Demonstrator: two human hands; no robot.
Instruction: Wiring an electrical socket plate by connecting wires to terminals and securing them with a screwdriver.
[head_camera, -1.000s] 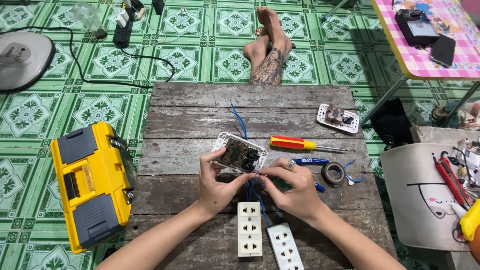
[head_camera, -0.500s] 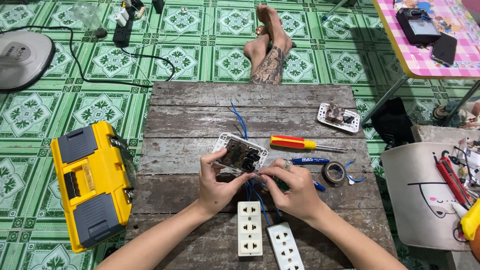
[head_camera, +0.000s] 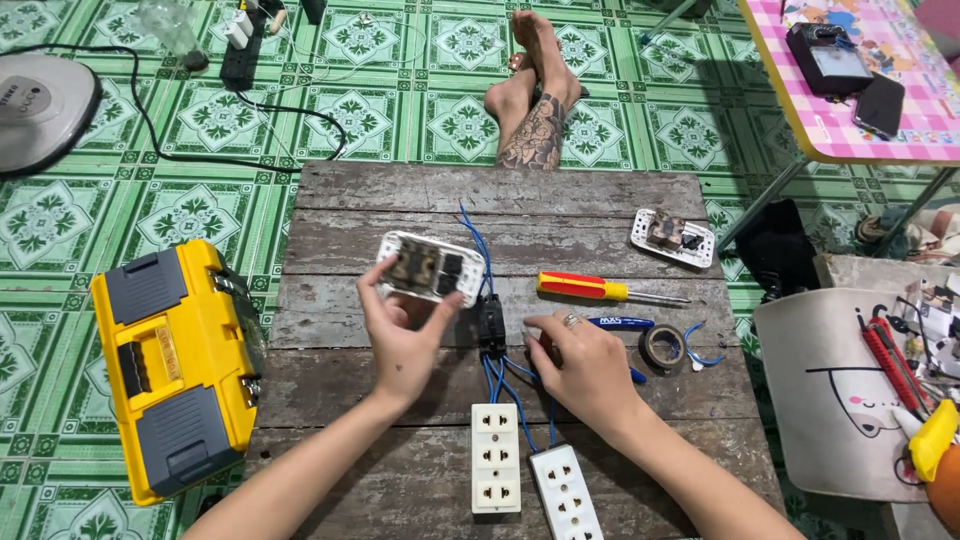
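Note:
My left hand (head_camera: 400, 325) holds a white switch plate (head_camera: 432, 267) with dark modules, lifted and tilted above the wooden board (head_camera: 420, 195). Blue wires (head_camera: 500, 375) run from it past a small black module (head_camera: 491, 325) down to two white socket strips (head_camera: 496, 457) (head_camera: 566, 492) lying near the board's front edge. My right hand (head_camera: 582, 365), with a ring, rests on the board with its fingers curled beside the black module and the blue wires. Whether it grips anything is hidden.
A red and yellow screwdriver (head_camera: 600, 290), a blue pen (head_camera: 620, 323), a roll of dark tape (head_camera: 662, 347) and a second switch plate (head_camera: 675, 237) lie on the board's right. A yellow toolbox (head_camera: 165, 365) sits left. Another person's bare feet (head_camera: 530, 95) rest beyond the board.
My left hand has raised the switch plate and drawn it leftward off the board. My right hand has let go of it and dropped toward the blue wires.

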